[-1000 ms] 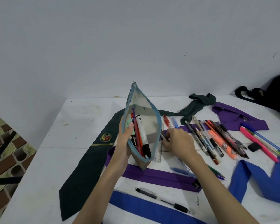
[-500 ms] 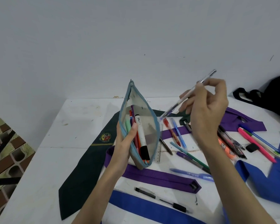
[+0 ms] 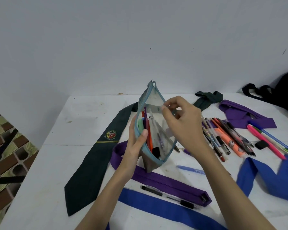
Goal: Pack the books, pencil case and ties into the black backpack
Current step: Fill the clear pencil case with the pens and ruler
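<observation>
left hand fingers grip pencil case | right hand fingers pinch its rim — upright

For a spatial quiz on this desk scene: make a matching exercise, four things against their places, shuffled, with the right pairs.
Things
1. pencil case
2. black backpack
3. green crested tie
4. black pen

Places
A. far right edge of the table
B. flat on the table, left of the left hand
C. between the purple tie and the blue tie, nearest the camera
D. upright and unzipped, gripped by the left hand, right hand at its mouth

Pairs: 1-D, 2-A, 3-B, 4-C
</observation>
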A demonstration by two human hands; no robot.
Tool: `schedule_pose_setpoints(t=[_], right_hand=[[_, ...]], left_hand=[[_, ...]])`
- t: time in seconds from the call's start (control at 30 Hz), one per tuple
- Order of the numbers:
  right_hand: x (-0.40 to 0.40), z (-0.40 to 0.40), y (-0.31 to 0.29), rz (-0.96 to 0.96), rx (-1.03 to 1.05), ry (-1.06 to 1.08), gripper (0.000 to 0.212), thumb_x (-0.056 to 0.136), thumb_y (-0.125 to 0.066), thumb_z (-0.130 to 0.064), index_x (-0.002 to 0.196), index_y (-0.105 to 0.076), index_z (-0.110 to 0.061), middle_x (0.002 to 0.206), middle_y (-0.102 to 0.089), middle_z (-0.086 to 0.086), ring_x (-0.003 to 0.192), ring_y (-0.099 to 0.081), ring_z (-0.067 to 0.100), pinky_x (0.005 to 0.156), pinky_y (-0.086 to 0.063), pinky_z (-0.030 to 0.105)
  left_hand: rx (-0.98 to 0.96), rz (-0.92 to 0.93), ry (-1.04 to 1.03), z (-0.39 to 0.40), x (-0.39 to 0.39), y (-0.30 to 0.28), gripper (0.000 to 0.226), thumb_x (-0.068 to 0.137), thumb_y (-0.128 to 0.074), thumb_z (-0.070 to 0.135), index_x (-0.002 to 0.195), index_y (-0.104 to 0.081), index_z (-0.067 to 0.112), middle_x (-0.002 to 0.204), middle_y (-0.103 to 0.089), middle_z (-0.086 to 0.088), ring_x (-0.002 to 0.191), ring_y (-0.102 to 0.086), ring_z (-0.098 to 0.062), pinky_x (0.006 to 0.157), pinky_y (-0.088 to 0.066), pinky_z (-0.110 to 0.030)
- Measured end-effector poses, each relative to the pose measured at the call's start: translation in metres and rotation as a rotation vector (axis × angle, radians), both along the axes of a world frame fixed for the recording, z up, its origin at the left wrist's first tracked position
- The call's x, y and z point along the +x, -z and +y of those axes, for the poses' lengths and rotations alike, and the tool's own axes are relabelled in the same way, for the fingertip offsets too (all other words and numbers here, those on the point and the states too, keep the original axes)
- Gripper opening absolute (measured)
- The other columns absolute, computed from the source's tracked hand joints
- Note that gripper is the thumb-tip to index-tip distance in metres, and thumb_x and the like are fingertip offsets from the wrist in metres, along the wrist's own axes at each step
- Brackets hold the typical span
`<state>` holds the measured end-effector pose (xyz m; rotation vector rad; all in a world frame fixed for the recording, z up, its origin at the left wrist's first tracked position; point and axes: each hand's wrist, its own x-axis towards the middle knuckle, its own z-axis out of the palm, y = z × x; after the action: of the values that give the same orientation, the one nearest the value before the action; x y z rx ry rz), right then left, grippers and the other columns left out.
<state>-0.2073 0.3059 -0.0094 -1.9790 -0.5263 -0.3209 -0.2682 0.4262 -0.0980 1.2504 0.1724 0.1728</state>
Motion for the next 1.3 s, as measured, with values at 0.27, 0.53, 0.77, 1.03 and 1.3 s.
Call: schedule_pose_setpoints(t=[0.27,0.53,0.77,1.03,1.3], right_hand=[[0.025,-0.019,0.017,0.089,0.232,0.186,0.017,0.088,-0.057,-0.016,0.075,-0.057,-0.027,0.073,-0.060,-0.009,0.061,-0.053,0.006,0.064,-0.050,0.034],[0.042,-0.021,0.068,0.319,-0.620,0.022,0.016,0.090,-0.058,-0.033,0.086,-0.055,-0.019,0.078,-0.054,-0.004,0.075,-0.052,0.020,0.055,-0.039,0.026],[0.043,-0.009,0.079,0.311,-0.771,0.065,0.016,0.092,-0.055,-0.025,0.080,-0.052,-0.015,0.066,-0.047,-0.004,0.064,-0.047,0.018,0.049,-0.032,0.025],[0.033,-0.021,0.002,0.190,0.393,0.260,0.028,0.079,-0.057,0.000,0.096,-0.043,-0.016,0.068,-0.058,0.004,0.048,-0.055,0.015,0.052,-0.050,0.033],[-0.003,-0.001,-0.032,0.218,0.065,-0.159,0.075,0.076,-0.056,0.007,0.135,-0.030,-0.031,0.060,-0.059,0.015,0.042,-0.056,0.019,0.044,-0.050,0.026]], left_hand=[[-0.167,0.020,-0.138,-0.002,-0.001,0.013,0.078,0.070,-0.060,0.054,0.136,-0.047,0.016,0.120,-0.066,0.000,0.109,-0.063,-0.010,0.076,-0.052,-0.018],[-0.142,0.013,-0.119,-0.001,-0.001,0.016,0.095,0.061,-0.065,0.065,0.138,-0.045,0.012,0.124,-0.063,-0.009,0.110,-0.063,-0.015,0.076,-0.052,-0.019],[-0.196,0.038,-0.127,0.002,0.001,0.021,0.071,0.075,-0.056,0.053,0.135,-0.049,0.016,0.124,-0.063,-0.006,0.110,-0.063,-0.013,0.077,-0.052,-0.019],[-0.159,0.048,-0.110,0.004,0.002,0.025,0.070,0.077,-0.055,0.055,0.136,-0.048,0.019,0.125,-0.063,-0.006,0.117,-0.059,-0.021,0.089,-0.053,-0.030],[-0.084,0.056,-0.088,0.005,0.001,0.024,0.105,0.055,-0.067,0.078,0.139,-0.045,0.018,0.129,-0.060,-0.007,0.120,-0.057,-0.021,0.100,-0.046,-0.037]])
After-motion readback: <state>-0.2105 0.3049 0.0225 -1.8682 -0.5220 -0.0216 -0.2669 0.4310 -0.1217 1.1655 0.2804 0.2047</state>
